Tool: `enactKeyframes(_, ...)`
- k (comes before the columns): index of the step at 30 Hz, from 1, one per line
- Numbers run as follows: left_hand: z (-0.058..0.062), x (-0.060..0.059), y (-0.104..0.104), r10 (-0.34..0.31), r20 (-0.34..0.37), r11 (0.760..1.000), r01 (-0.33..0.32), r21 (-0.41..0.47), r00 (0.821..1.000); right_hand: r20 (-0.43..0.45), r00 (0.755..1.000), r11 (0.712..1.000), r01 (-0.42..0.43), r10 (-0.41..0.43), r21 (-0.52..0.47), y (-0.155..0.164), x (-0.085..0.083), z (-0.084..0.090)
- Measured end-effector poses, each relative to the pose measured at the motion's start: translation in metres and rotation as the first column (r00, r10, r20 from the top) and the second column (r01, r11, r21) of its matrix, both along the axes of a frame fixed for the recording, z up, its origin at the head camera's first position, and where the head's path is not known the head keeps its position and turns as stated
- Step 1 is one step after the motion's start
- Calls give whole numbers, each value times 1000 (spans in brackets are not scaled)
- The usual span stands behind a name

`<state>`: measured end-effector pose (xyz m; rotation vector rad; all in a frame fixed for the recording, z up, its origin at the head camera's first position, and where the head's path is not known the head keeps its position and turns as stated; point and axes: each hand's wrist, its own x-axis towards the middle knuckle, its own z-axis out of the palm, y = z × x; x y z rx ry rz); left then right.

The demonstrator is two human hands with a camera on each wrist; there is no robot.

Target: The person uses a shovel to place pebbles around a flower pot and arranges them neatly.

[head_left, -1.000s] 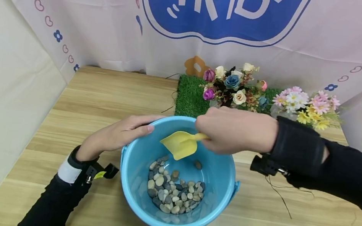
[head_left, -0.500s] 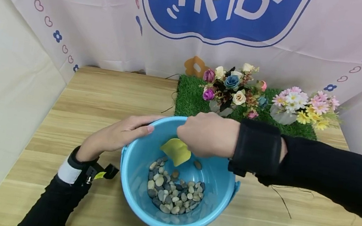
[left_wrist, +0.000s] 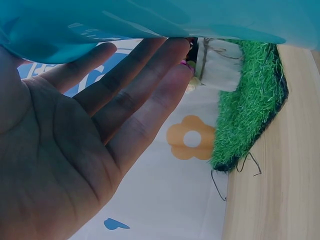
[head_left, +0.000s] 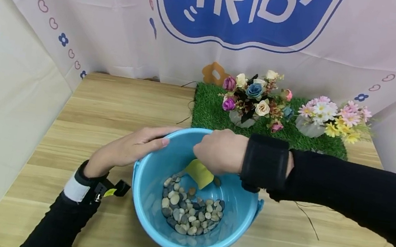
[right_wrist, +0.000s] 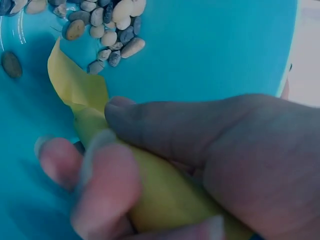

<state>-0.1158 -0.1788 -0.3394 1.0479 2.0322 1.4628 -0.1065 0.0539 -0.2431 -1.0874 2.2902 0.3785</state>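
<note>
while the flat left hand (head_left: 130,147) steadies the bucket (head_left: 236,226) rim, the right hand (head_left: 218,151), gripping the yellow scoop (head_left: 199,173), has dipped lower, its blade seemingly nearing the pebbles (head_left: 189,209).

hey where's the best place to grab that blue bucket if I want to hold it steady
Grip the bucket by its rim, from the far left side, where the left hand rests now. The wide open top gives fingers an edge there, clear of the right hand working the yellow scoop inside.

Bucket (head_left: 153,223) open on top, pebbles (head_left: 189,211) covering its bottom, flowers (head_left: 255,95) close behind, bare table (head_left: 110,98) at left
</note>
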Motion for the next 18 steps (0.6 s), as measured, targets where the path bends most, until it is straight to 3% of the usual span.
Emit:
enactKeyframes(6,1,0,1,-3,1,1000,3,3,1000,69,997,999,32,-33,16,2,-3,-4)
enactKeyframes(12,1,0,1,-6,-11,1000,6,-1,1000,176,974,989,134,-142,60,3,-5,-7)
enactKeyframes(18,1,0,1,-8,7,1000,8,7,1000,213,961,983,163,-177,80,4,-7,-8)
